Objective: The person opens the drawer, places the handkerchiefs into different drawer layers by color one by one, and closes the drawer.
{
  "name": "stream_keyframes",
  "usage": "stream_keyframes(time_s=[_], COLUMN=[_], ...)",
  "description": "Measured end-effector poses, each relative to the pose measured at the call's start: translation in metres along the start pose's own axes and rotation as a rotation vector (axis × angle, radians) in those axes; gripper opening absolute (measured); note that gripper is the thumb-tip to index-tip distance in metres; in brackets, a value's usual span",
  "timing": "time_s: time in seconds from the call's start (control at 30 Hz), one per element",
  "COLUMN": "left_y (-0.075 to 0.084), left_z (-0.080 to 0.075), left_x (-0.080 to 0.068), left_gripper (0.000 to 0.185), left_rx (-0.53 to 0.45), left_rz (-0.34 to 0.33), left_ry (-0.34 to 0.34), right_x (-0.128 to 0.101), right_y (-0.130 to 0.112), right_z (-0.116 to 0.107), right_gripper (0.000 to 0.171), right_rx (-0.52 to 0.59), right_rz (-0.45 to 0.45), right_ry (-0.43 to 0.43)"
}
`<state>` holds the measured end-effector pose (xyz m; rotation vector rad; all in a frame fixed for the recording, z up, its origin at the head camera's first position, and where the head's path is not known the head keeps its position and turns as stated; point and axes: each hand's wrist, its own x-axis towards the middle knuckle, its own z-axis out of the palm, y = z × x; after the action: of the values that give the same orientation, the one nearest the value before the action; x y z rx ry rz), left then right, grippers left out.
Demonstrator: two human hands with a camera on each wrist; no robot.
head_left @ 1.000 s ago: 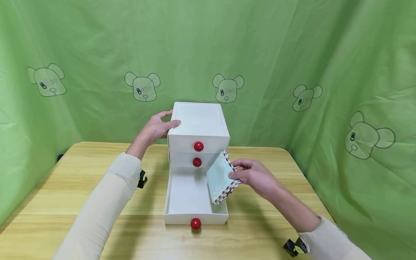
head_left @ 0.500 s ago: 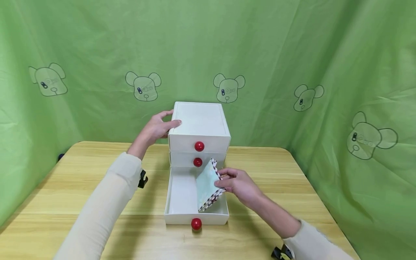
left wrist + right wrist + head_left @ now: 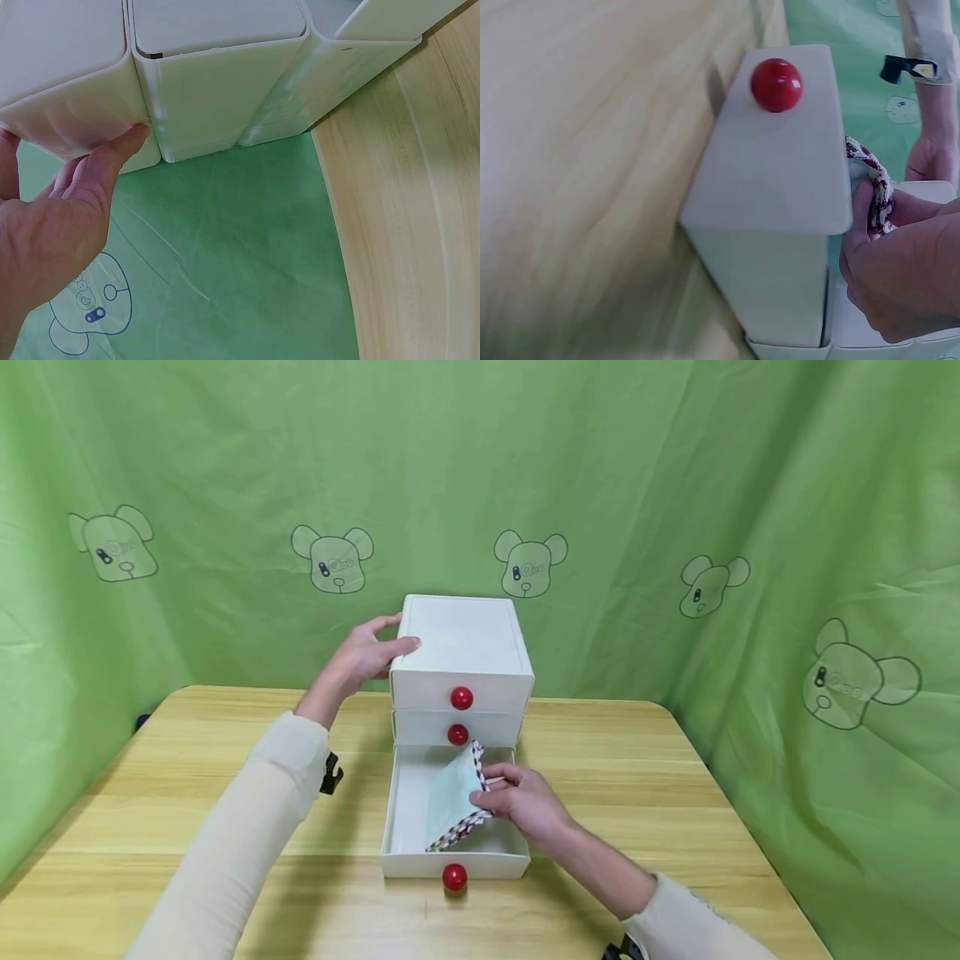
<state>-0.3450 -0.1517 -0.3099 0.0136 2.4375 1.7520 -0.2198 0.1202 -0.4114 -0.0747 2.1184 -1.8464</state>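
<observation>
Green backdrop [image 3: 675, 485] with printed bear faces wraps the scene on 3 sides. Wooden desk [image 3: 187, 810] in front of it, light grain.

White drawer box [image 3: 459, 643] sits at the desk's back centre, 3 drawers stacked, each with a red knob. Top 2 drawers are pushed in. Bottom drawer [image 3: 405, 810] is pulled fully out toward the person; its knob [image 3: 453, 877] faces the near desk edge.

Left arm in a cream sleeve [image 3: 247, 827] reaches to the box. Left hand [image 3: 360, 662] rests against the box's upper left edge, fingers straight and relaxed, thumb on top. Left wrist view confirms it: the thumb tip touches the white corner, nothing gripped.

Right hand [image 3: 525, 802] is over the open drawer's right side, fingers curled and pinching a folded cloth [image 3: 450, 797]. Cloth is pale mint with a dark-and-white patterned border. It is tilted, lower edge down inside the drawer, upper corner up near the middle knob [image 3: 457, 734]. Cannot tell if the lower edge touches the drawer floor.

Right wrist view: drawer front and its knob close up, and the fingers wrapped over the cloth's patterned border just behind the front panel.

Black clip on each wrist cuff.
</observation>
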Motion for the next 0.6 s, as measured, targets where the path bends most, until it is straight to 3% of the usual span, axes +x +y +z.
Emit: stream_keyframes(time_s=[0.27, 0.6], left_y=[0.0011, 0.0006], left_z=[-0.0003, -0.0001], left_x=[-0.0001, 0.0006], left_gripper=[0.079, 0.079], left_rx=[0.003, 0.007], left_rz=[0.002, 0.0], left_ry=[0.008, -0.001], right_x=[0.0026, -0.0012], right_y=[0.0079, 0.0013], right_z=[0.0, -0.0078], right_gripper=[0.034, 0.044], right_rx=[-0.051, -0.027], right_rz=[-0.01, 0.027], right_ry=[0.024, -0.14])
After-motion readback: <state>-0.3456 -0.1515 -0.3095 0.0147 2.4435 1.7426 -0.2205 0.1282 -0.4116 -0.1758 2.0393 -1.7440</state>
